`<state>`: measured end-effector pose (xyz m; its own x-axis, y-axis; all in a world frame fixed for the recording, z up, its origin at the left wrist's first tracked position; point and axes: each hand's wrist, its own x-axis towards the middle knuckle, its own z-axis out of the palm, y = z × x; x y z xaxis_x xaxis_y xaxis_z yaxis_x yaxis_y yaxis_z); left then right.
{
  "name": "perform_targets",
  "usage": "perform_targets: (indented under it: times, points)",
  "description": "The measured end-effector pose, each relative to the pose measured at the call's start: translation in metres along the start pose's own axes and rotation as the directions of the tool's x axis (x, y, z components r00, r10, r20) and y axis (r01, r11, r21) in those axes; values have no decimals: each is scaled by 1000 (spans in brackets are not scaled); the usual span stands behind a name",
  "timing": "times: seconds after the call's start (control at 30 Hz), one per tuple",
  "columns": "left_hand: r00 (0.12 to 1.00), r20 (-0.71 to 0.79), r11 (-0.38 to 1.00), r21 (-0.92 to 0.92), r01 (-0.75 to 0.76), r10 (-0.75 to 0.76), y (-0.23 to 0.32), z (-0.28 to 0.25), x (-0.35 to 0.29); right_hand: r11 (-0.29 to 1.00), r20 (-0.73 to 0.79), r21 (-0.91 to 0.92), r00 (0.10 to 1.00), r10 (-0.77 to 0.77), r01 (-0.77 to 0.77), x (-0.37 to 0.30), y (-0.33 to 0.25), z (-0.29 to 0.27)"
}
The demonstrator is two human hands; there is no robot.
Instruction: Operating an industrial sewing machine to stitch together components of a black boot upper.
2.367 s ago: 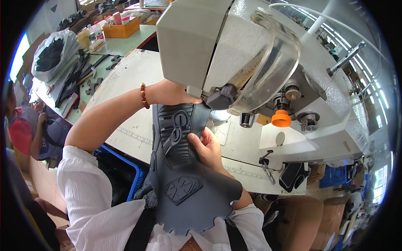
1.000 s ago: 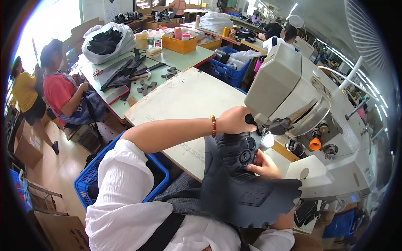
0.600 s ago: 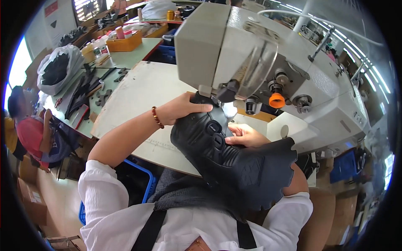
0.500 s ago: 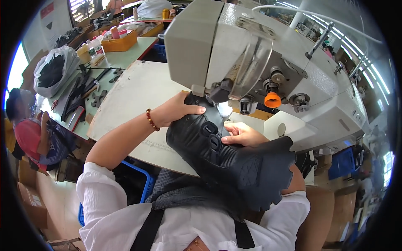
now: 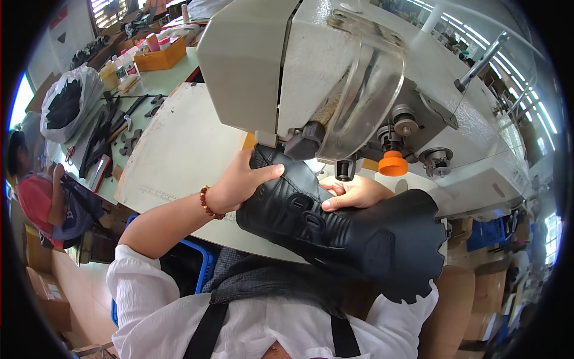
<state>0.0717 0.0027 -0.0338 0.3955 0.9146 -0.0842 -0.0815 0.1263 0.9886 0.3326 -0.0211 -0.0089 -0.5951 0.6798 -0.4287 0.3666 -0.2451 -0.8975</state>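
Observation:
A black leather boot upper lies slantwise under the head of a pale grey sewing machine. Its scalloped, wide end hangs out to the right, over my right forearm. Two oval loops and ribbed folds show along its middle. My left hand, with a beaded bracelet at the wrist, grips the far left end, thumb on top. On the far side, my right hand holds the upper's edge, thumb on top and the other fingers partly hidden. The needle area is hidden behind the machine head and a clear guard.
An orange cone-shaped knob juts from the machine just above my right hand. Left of the white work table, a green bench carries tools, bottles and a plastic bag of black pieces. A person sits at far left. A blue crate stands below.
The boot upper has turned a little, its scalloped end swinging right and slightly up. Both hands keep their hold. The machine looks larger and nearer as the view has shifted.

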Motion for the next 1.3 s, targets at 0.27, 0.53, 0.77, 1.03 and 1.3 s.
perform_targets:
  times: [0.27, 0.53, 0.77, 1.03, 1.3]
  points:
    - [998, -12, 998, 20, -59, 59, 2, 0, 4, 995, -46, 91, 998, 39, -34, 4, 13, 0]
    - [986, 135, 962, 243, -128, 97, 6, -12, 19, 973, -22, 229, 999, -26, 31, 17, 44, 0]
    - [981, 166, 948, 281, -146, 101, 16, -20, 34, 961, -50, 222, 987, -156, 163, 29, 66, 9]
    - [960, 267, 889, 416, -193, 84, 31, -27, 46, 896, -148, 373, 969, -198, 240, 29, 53, 37]
    - [862, 502, 864, 400, -307, 73, 47, -36, 63, 684, -280, 579, 896, -345, 444, 44, 49, 78]
